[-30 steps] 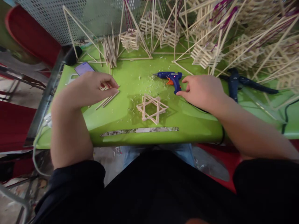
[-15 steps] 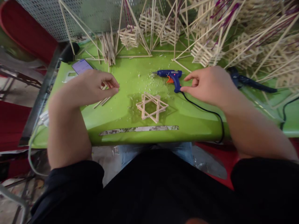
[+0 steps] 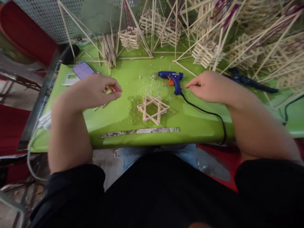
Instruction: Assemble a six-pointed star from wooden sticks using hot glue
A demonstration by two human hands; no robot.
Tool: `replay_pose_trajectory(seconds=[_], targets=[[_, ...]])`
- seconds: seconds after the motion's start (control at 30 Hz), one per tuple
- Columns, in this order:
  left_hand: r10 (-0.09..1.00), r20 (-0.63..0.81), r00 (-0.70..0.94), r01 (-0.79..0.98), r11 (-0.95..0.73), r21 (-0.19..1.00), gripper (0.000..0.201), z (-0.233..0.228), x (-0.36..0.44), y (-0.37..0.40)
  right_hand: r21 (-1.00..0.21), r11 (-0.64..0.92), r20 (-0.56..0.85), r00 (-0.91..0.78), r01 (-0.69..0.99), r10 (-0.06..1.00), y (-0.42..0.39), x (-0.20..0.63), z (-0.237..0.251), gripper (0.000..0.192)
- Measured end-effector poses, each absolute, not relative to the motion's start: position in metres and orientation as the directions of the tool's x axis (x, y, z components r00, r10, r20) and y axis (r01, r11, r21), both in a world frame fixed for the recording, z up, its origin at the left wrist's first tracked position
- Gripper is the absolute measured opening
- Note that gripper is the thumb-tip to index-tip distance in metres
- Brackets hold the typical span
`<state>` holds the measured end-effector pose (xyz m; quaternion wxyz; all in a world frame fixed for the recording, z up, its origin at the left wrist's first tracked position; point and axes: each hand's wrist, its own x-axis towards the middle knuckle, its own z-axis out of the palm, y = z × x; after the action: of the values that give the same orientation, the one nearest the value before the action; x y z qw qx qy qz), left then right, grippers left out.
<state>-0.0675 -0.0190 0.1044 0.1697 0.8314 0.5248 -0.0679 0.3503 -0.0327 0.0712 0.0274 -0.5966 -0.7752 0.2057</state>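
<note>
My left hand (image 3: 101, 90) hovers at the left over the green table, fingers curled, with a gap between thumb and fingertips and nothing seen in it. Several thin wooden sticks (image 3: 104, 104) lie partly hidden beneath it. My right hand (image 3: 209, 87) is just right of the blue glue gun (image 3: 176, 83), apart from it; its forefinger stretches toward the handle, thumb close below, holding nothing. The glue gun lies on its side with an orange trigger, a lit red light and its nozzle pointing left. Between my hands and nearer to me sits a six-pointed star of stacked sticks (image 3: 145, 114).
Finished stick lanterns (image 3: 206, 52) with purple strings crowd the back and right. A bundle of sticks (image 3: 109, 50) stands at back left, near a phone (image 3: 83, 70). Dark pliers (image 3: 254, 83) lie right. The gun's black cord (image 3: 209, 111) crosses the front edge. Glue scraps (image 3: 152, 85) litter the middle.
My right hand's forefinger and thumb have drawn closer together, and the hand sits slightly farther from the glue gun's handle. The left hand is nearly still; the view has shifted slightly.
</note>
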Motion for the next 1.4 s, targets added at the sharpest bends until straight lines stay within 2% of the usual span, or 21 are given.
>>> replay_pose_trajectory(seconds=[0.1, 0.2, 0.27, 0.43, 0.57, 0.67, 0.83, 1.0, 1.07, 1.27, 1.4], targets=[[0.857, -0.279, 0.433, 0.898, -0.386, 0.210, 0.058, 0.104, -0.068, -0.019, -0.388, 0.063, -0.221, -0.160, 0.919, 0.962, -0.038, 0.355, 0.092, 0.050], [0.862, -0.288, 0.417, 0.906, -0.372, 0.201, 0.057, 0.103, -0.069, -0.019, -0.418, -0.001, -0.235, -0.107, 0.908, 0.966, -0.039, 0.361, 0.100, 0.052], [0.863, -0.292, 0.412, 0.909, -0.369, 0.193, 0.057, 0.102, -0.071, -0.019, -0.419, 0.016, -0.248, -0.131, 0.908, 0.960, -0.035, 0.360, 0.096, 0.052], [0.852, -0.309, 0.422, 0.906, -0.387, 0.172, 0.058, 0.100, -0.073, -0.018, -0.350, 0.114, -0.512, -0.292, 0.930, 0.808, -0.025, 0.350, 0.076, 0.053], [0.852, -0.324, 0.412, 0.911, -0.375, 0.171, 0.060, 0.101, -0.072, -0.018, -0.360, 0.077, -0.438, -0.241, 0.930, 0.866, -0.028, 0.351, 0.083, 0.052], [0.850, -0.325, 0.415, 0.910, -0.380, 0.168, 0.058, 0.102, -0.070, -0.019, -0.422, 0.005, -0.368, -0.177, 0.906, 0.913, -0.034, 0.359, 0.095, 0.052], [0.853, -0.361, 0.377, 0.926, -0.333, 0.178, 0.057, 0.104, -0.070, -0.021, -0.433, 0.008, -0.228, -0.118, 0.901, 0.966, -0.037, 0.361, 0.095, 0.054], [0.843, -0.375, 0.386, 0.923, -0.351, 0.161, 0.060, 0.101, -0.066, -0.020, -0.356, 0.136, -0.375, -0.274, 0.925, 0.885, -0.035, 0.348, 0.077, 0.053], [0.829, -0.385, 0.406, 0.914, -0.370, 0.167, 0.059, 0.101, -0.063, -0.020, -0.355, 0.157, -0.388, -0.297, 0.922, 0.872, -0.036, 0.345, 0.077, 0.054], [0.817, -0.386, 0.428, 0.904, -0.390, 0.178, 0.058, 0.099, -0.063, -0.020, -0.426, -0.016, -0.320, -0.135, 0.904, 0.938, -0.040, 0.355, 0.098, 0.052], [0.815, -0.376, 0.441, 0.897, -0.410, 0.164, 0.058, 0.095, -0.067, -0.019, -0.455, -0.022, -0.265, -0.112, 0.890, 0.958, -0.037, 0.357, 0.097, 0.053]])
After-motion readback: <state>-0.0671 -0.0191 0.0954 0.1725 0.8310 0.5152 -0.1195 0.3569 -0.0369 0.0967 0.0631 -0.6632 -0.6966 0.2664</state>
